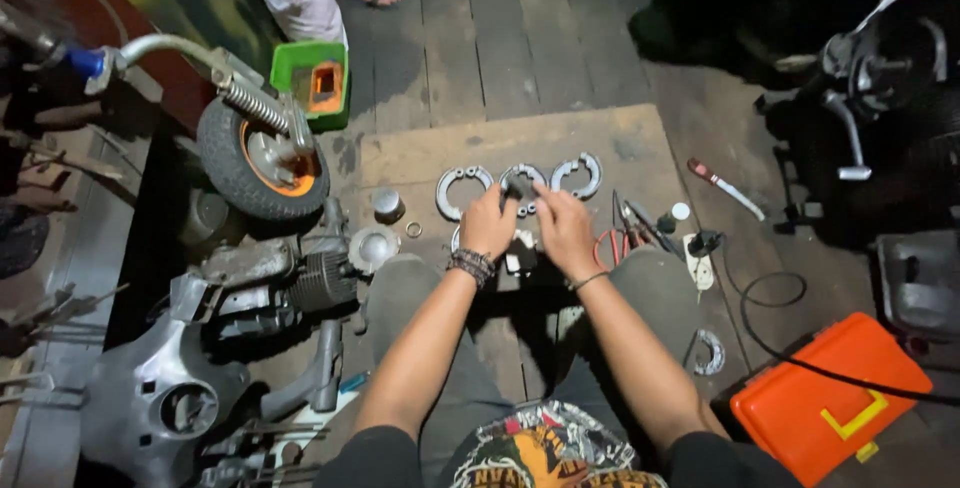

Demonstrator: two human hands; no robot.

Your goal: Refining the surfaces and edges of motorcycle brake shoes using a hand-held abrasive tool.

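Both hands are working together over the middle brake shoe pair on the plywood board: left hand and right hand are curling inward, fingers pinching a small dark part at the shoes' lower edge; how tightly they are closing on it I cannot tell. Judgement: a fitting or spring-seating step is running, and the next move is calling for steady two-handed tension. Lying outward are two more shoe pairs, red-handled pliers, a small wheel and an orange toolbox.
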